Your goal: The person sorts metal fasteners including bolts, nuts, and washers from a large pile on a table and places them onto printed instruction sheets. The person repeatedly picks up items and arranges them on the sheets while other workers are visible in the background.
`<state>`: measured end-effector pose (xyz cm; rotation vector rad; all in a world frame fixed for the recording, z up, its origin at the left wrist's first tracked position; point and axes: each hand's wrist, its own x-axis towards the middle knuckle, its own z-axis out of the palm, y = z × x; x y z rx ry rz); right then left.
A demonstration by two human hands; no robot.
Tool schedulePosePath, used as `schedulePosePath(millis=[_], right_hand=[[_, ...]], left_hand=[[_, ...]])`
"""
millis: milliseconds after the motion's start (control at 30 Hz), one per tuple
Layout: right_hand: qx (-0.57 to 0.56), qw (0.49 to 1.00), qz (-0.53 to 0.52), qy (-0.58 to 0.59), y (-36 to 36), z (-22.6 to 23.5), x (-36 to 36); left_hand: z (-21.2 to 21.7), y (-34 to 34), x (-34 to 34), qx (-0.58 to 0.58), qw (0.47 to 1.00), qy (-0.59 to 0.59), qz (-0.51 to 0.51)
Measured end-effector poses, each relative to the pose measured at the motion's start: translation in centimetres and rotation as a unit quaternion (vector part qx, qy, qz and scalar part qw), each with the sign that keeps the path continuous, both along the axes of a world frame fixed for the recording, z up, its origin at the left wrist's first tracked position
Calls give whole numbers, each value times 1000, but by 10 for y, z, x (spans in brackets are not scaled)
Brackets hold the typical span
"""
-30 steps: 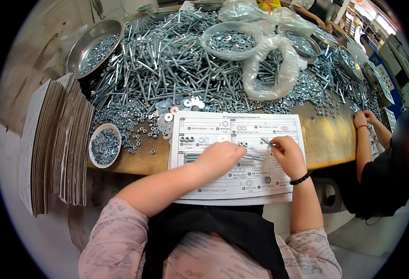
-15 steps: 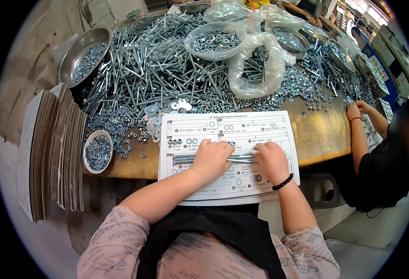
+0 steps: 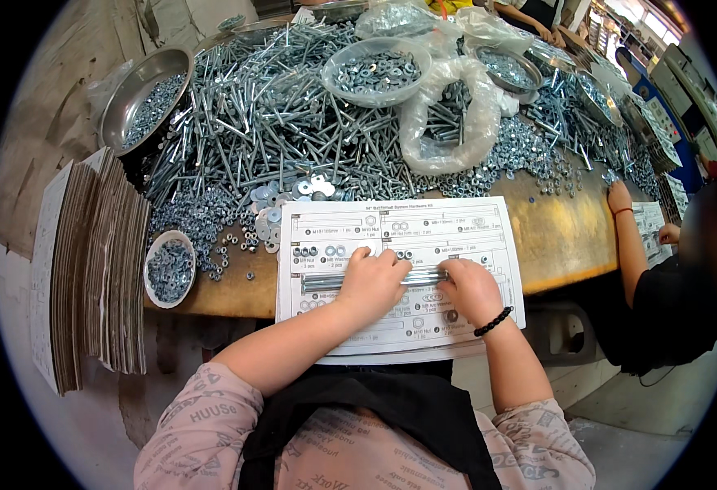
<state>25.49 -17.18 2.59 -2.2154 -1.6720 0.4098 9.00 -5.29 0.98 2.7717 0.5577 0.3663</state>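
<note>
Head view, looking down: my left hand (image 3: 372, 280) lies palm down on the white printed sheet (image 3: 399, 273), fingers curled loosely over a bundle of long bolts (image 3: 321, 282) that runs crosswise along the sheet's middle band. My right hand (image 3: 470, 287), with a black bead bracelet (image 3: 493, 322) at the wrist, rests on the same bundle at its right end, fingers bent down onto the metal. Whether either hand actually grips the bolts or only presses them flat, I cannot tell. The sheet sits at the near edge of the wooden bench (image 3: 566, 237), and a few small nuts and washers (image 3: 316, 251) lie on its printed boxes just left of my left hand. Beyond the sheet, a large heap of loose screws (image 3: 277, 122) covers the bench. A small white bowl of nuts (image 3: 169, 269) stands at the left edge, near a stack of cardboard sheets (image 3: 89, 269). A steel pan (image 3: 142, 98) sits at far left. Another person's arm (image 3: 629, 245) reaches onto the bench at right.
</note>
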Motion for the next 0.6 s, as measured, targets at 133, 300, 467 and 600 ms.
schedulePosePath(millis=[133, 300, 467, 600], right_hand=[[-2, 1000, -9, 12, 3, 7, 3], [107, 994, 2, 6, 47, 38, 26], [199, 971, -2, -136, 129, 25, 85], [86, 954, -6, -286, 190, 7, 113]], left_hand=[[5, -1, 0, 9, 1000, 22, -8], [20, 2, -8, 28, 998, 41, -36], [38, 15, -25, -62, 995, 0, -78], [36, 29, -54, -62, 993, -81, -66]])
